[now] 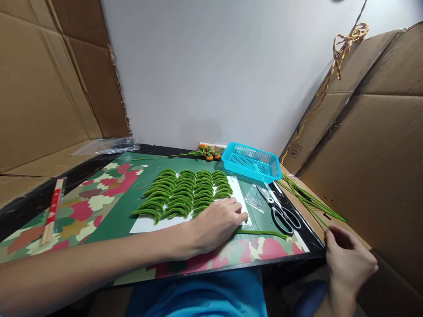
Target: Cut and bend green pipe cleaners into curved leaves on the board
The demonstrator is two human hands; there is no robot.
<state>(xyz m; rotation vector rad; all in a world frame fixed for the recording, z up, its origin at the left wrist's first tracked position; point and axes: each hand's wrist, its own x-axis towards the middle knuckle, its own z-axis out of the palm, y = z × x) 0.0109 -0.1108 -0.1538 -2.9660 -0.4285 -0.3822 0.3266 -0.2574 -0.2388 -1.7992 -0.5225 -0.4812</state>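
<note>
My left hand rests over the right front part of a white sheet, its fingers curled down. A small bit of green shows under the fingertips, but what they hold is hidden. Several bent green pipe cleaner pieces lie on the sheet in neat columns. One straight green pipe cleaner runs from beside my left hand toward the scissors. At the table's right edge, my right hand pinches the end of a green pipe cleaner from a loose bunch.
A blue plastic basket stands at the back right, beside orange flowers on a green stem. Wrapped chopsticks lie at the left. Clear plastic bags lie at the back left. Cardboard walls rise on both sides.
</note>
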